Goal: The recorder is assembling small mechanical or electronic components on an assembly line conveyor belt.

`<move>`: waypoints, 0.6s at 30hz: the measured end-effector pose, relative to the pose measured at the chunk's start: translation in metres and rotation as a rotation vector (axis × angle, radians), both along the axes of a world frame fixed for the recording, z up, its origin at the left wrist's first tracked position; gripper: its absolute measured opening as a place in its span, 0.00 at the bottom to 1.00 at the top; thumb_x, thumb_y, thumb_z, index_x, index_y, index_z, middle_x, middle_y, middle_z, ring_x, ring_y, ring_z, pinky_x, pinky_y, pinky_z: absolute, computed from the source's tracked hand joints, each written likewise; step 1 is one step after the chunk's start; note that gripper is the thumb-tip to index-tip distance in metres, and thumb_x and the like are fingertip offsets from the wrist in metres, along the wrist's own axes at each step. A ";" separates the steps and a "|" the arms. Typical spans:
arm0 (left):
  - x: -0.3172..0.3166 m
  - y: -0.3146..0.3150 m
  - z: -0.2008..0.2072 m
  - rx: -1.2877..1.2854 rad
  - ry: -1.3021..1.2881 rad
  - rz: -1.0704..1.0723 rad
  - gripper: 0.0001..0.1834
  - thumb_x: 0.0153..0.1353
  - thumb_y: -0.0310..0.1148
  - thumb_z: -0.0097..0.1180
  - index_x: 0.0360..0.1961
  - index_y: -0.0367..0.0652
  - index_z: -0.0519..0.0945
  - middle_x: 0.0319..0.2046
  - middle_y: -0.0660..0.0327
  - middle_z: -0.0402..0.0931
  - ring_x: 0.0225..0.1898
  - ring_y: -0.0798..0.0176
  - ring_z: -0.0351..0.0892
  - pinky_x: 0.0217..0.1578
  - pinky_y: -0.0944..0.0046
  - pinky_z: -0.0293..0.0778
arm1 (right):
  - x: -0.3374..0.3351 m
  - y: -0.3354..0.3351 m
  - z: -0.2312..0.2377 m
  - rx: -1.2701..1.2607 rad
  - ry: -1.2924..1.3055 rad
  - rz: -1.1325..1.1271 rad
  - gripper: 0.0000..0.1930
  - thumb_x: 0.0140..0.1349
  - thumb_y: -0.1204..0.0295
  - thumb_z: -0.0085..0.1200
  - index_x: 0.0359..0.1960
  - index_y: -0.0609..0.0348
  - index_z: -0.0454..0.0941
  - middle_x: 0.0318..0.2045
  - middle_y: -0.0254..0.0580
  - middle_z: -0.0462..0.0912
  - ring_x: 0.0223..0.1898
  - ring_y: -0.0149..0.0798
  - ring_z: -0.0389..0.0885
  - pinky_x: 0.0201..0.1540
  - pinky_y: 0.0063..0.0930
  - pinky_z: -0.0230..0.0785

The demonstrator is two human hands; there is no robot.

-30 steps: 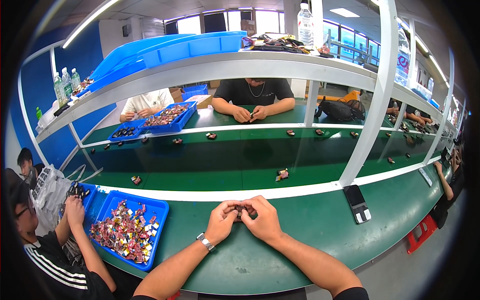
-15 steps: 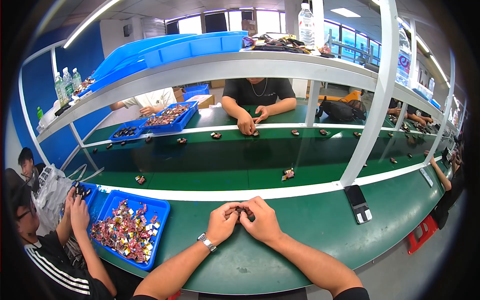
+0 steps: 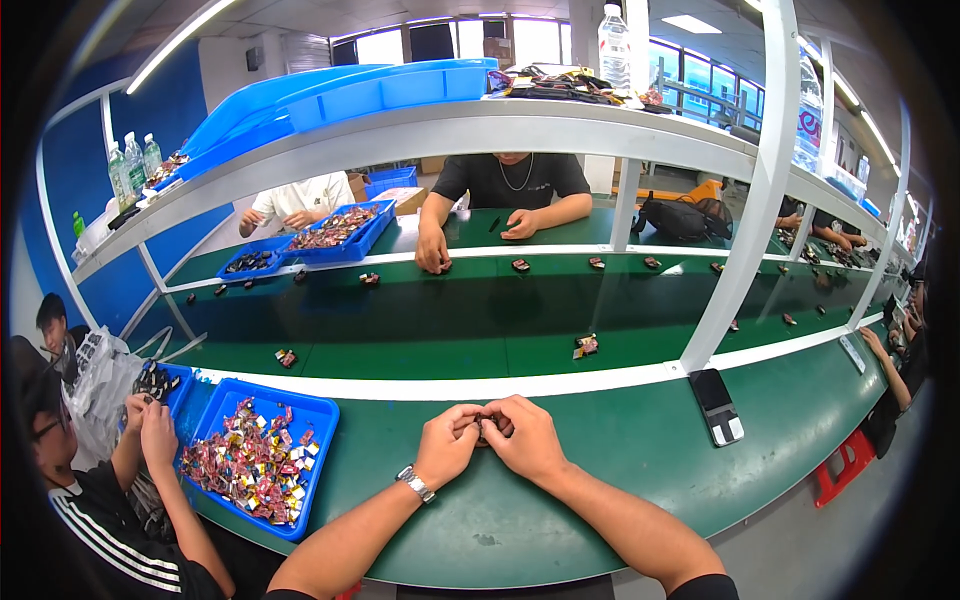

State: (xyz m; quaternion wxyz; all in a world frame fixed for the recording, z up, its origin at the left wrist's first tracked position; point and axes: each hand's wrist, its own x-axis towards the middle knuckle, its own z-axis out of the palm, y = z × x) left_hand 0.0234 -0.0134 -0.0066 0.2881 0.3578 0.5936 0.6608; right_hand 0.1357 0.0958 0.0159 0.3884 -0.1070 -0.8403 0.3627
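Over the green table, my left hand (image 3: 447,446) and my right hand (image 3: 522,441) meet just short of the white rail. Fingers and thumbs of both are closed around a small dark part (image 3: 484,421). My fingers cover most of it, so its exact kind cannot be made out. A metal-banded watch (image 3: 415,483) circles my left wrist. To the left of my hands stands a blue tray (image 3: 324,424) heaped with small red, white and yellow pieces (image 3: 248,458).
Beyond the white rail (image 3: 520,385) runs a green conveyor belt (image 3: 440,335) carrying scattered small parts (image 3: 586,346). A phone (image 3: 715,405) lies on the right. A shelf post (image 3: 745,215) rises behind it. Co-workers sit at left, opposite and far right; one's hand (image 3: 432,250) reaches the belt.
Parts on the belt have shifted slightly right. The opposite co-worker's hand has moved left along the belt. My hands stay in place, with small finger movements around the dark part.
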 end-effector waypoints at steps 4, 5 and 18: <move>0.004 -0.001 0.007 -0.036 0.126 0.043 0.13 0.64 0.19 0.46 0.48 0.28 0.77 0.40 0.53 0.83 0.40 0.66 0.84 0.40 0.66 0.83 | -0.001 -0.003 -0.001 -0.013 0.011 0.021 0.08 0.55 0.78 0.62 0.37 0.62 0.81 0.31 0.41 0.81 0.27 0.33 0.81 0.32 0.24 0.75; 0.004 -0.001 0.010 -0.059 0.177 0.061 0.13 0.63 0.20 0.46 0.47 0.28 0.77 0.39 0.54 0.84 0.39 0.67 0.84 0.39 0.66 0.82 | 0.000 -0.003 -0.001 -0.011 0.004 0.015 0.08 0.55 0.78 0.62 0.37 0.62 0.81 0.31 0.41 0.81 0.27 0.33 0.81 0.32 0.24 0.75; -0.022 -0.002 0.009 -0.023 0.187 0.211 0.07 0.65 0.23 0.50 0.38 0.34 0.79 0.36 0.58 0.81 0.39 0.67 0.82 0.36 0.67 0.81 | -0.069 0.107 -0.015 -0.168 -0.052 -0.282 0.05 0.56 0.76 0.59 0.32 0.66 0.82 0.28 0.42 0.84 0.27 0.32 0.82 0.33 0.26 0.75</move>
